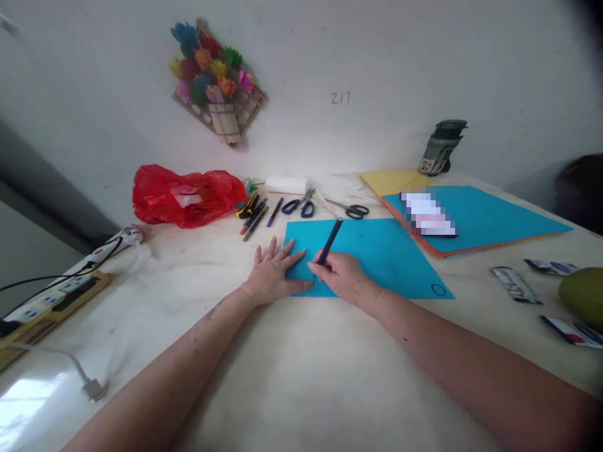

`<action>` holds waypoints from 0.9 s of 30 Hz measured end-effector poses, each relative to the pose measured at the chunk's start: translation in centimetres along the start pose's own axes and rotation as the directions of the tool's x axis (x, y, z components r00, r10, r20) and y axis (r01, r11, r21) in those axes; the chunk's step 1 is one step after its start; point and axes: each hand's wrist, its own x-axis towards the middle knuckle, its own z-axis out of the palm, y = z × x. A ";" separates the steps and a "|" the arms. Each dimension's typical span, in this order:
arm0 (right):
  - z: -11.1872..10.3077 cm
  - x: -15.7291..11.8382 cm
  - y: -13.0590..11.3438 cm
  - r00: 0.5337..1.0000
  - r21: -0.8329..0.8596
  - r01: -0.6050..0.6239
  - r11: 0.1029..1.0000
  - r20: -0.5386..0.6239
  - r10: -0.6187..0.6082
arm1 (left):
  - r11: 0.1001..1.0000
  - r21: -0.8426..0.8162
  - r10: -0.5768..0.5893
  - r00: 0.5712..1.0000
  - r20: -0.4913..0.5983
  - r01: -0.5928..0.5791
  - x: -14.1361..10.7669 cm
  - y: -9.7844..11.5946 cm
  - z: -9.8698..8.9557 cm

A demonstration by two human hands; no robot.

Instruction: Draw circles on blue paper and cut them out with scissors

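A blue sheet of paper (377,257) lies flat on the table in front of me. My left hand (273,273) rests with spread fingers across the sheet's left edge. In my right hand (343,273) a black marker (331,240) is gripped, tilted, its lower end close to the paper near my left fingertips. The marker's tip is too small to make out. A small black circle (438,290) is drawn at the sheet's lower right corner.
Behind the sheet lie two pairs of scissors (301,206), several markers (255,221) and a white roll (287,184). A red plastic bag (183,198) sits left, near power strips (56,301). Rightward are stacked coloured sheets (494,216), a phone (428,215), small packets (516,285) and a green bottle (441,147).
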 end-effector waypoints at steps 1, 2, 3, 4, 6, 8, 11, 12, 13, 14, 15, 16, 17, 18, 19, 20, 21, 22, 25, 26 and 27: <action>0.0 0.0 0.0 1.000 -0.002 -0.002 1.000 0.000 0.002 | 1.000 0.000 0.002 1.000 0.001 -0.002 0.0 0.0 0.0; 0.0 0.0 0.0 1.000 -0.004 -0.003 1.000 0.000 0.003 | 1.000 0.000 0.003 1.000 0.001 -0.003 0.0 0.0 0.0; 0.0 0.0 0.0 1.000 -0.004 -0.004 1.000 -0.001 0.004 | 1.000 0.000 0.005 1.000 0.000 -0.005 0.0 0.0 0.0; 0.0 0.0 0.1 1.000 -0.004 -0.004 1.000 -0.002 0.004 | 1.000 -0.001 0.007 1.000 -0.001 -0.007 0.0 0.0 0.0; 0.0 0.0 0.1 1.000 -0.004 -0.002 1.000 -0.003 0.002 | 1.000 -0.001 0.012 1.000 -0.002 -0.012 0.0 0.0 0.0; 0.1 0.0 0.1 1.000 -0.003 0.000 1.000 -0.005 0.000 | 1.000 0.000 0.011 1.000 -0.004 -0.011 0.0 0.0 0.0; 0.1 -0.1 0.1 1.000 -0.005 -0.001 1.000 -0.009 0.001 | 1.000 0.004 0.007 1.000 -0.008 -0.007 0.0 -0.1 0.1; 0.1 -0.1 0.1 1.000 -0.005 0.000 1.000 -0.011 0.000 | 1.000 0.003 0.006 1.000 -0.010 -0.006 0.0 -0.1 0.1; 0.1 -0.1 0.1 1.000 -0.007 0.002 1.000 -0.013 -0.002 | 1.000 0.003 0.005 1.000 -0.010 -0.005 0.0 -0.1 0.1; 0.1 -0.1 0.1 1.000 -0.008 0.004 1.000 -0.015 -0.004 | 1.000 0.002 0.005 1.000 -0.009 -0.005 0.0 -0.1 0.1; 0.1 -0.1 0.1 1.000 -0.009 0.004 1.000 -0.016 -0.004 | 1.000 0.001 0.004 1.000 -0.009 -0.004 0.0 -0.1 0.2; 0.1 -0.1 0.1 1.000 -0.010 0.003 1.000 -0.017 -0.003 | 1.000 0.001 0.004 1.000 -0.010 -0.004 0.0 -0.1 0.2; 0.1 -0.1 0.1 1.000 -0.011 0.000 1.000 -0.016 0.000 | 1.000 0.000 0.004 1.000 -0.011 -0.004 0.0 -0.1 0.2; 0.1 -0.1 0.0 1.000 -0.014 -0.004 1.000 -0.016 0.003 | 1.000 0.001 0.004 1.000 -0.012 -0.004 0.0 -0.1 0.1; 0.0 -0.1 0.0 1.000 -0.016 -0.006 1.000 -0.015 0.006 | 1.000 0.001 0.004 1.000 -0.012 -0.004 0.0 -0.1 0.1; 0.0 -0.1 0.0 1.000 -0.019 -0.008 1.000 -0.013 0.008 | 1.000 0.001 0.003 1.000 -0.012 -0.003 0.0 0.0 0.1; 0.0 -0.1 -0.1 1.000 -0.022 -0.008 1.000 -0.011 0.008 | 1.000 0.001 0.002 1.000 -0.010 -0.002 0.0 0.0 0.1; 0.0 -0.1 -0.1 1.000 -0.025 -0.008 1.000 -0.009 0.008 | 1.000 0.001 0.002 1.000 -0.007 -0.002 0.0 0.0 0.0; 0.1 -0.1 0.0 1.000 -0.029 -0.009 1.000 -0.006 0.009 | 1.000 -0.002 0.004 1.000 -0.001 -0.004 0.0 0.0 0.0; 0.1 -0.1 0.0 1.000 -0.030 -0.009 0.999 -0.007 0.009 | 1.000 -0.003 0.005 1.000 0.000 -0.005 0.0 0.0 0.0; 0.1 -0.1 0.0 1.000 -0.031 -0.009 0.999 -0.008 0.009 | 1.000 -0.003 0.005 1.000 -0.001 -0.005 0.0 0.0 0.0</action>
